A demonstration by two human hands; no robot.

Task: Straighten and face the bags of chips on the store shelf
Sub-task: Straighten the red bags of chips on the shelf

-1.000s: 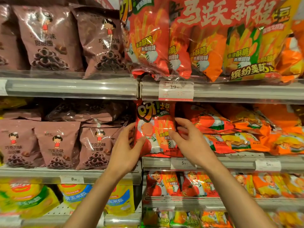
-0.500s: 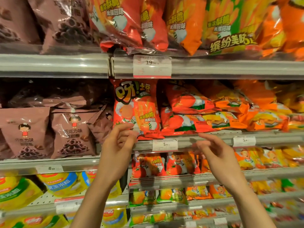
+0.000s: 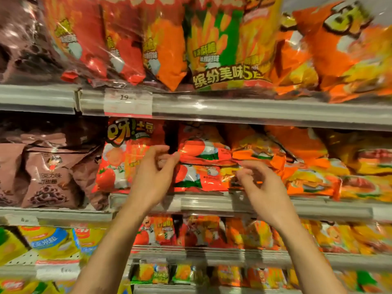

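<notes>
A red chip bag (image 3: 123,153) stands upright and faces out at the left end of the middle shelf (image 3: 212,203). To its right, red bags (image 3: 203,149) lie flat in a stack, with orange bags (image 3: 297,166) lying beyond them. My left hand (image 3: 152,175) is raised in front of the gap between the upright bag and the stack, fingers apart, holding nothing. My right hand (image 3: 263,187) hovers before the lower flat bags, fingers curled and apart, empty. The frame is blurred, so contact with the bags is unclear.
Large multipacks (image 3: 212,49) fill the upper shelf behind a price tag (image 3: 127,101). Brown chocolate ring bags (image 3: 48,175) stand left of the red bags. Lower shelves hold small orange bags (image 3: 201,232) and yellow bags (image 3: 51,245).
Both hands rose from the shelf edge to the flat stack of red bags. The view shifted right and tilted up. The upright red bag stays where it stood.
</notes>
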